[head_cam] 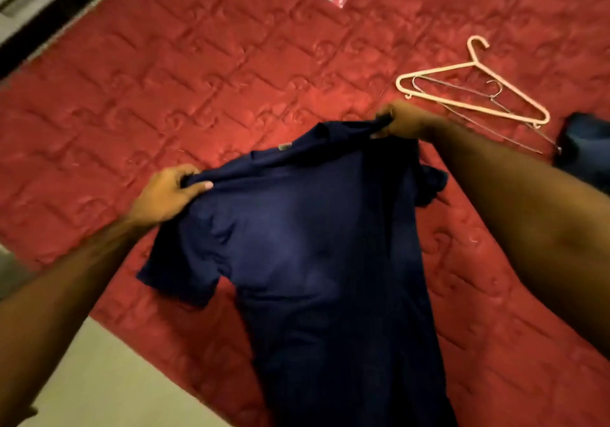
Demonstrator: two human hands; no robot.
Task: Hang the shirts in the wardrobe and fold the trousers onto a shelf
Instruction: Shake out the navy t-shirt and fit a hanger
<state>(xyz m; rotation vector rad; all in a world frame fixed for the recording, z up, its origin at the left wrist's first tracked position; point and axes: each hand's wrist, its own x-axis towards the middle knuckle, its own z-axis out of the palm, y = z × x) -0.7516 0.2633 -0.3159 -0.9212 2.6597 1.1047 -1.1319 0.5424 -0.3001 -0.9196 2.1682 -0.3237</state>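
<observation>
Red quilted bed, both hands pinching navy shirt shoulders

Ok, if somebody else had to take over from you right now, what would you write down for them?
Left hand: grips one shoulder of the dark navy short-sleeved shirt.
Right hand: grips the other shoulder, so the shirt is held up over the red quilted bedspread.
Hangers: a pink plastic hanger and a thin wire hanger lie overlapping on the bedspread, beyond the right hand.
Another dark blue garment lies at the right edge; I cannot tell what it is.
Done: nothing shows as hung or folded.
Left: probably put this shirt on a hanger, hang it, then see to the rest.
</observation>
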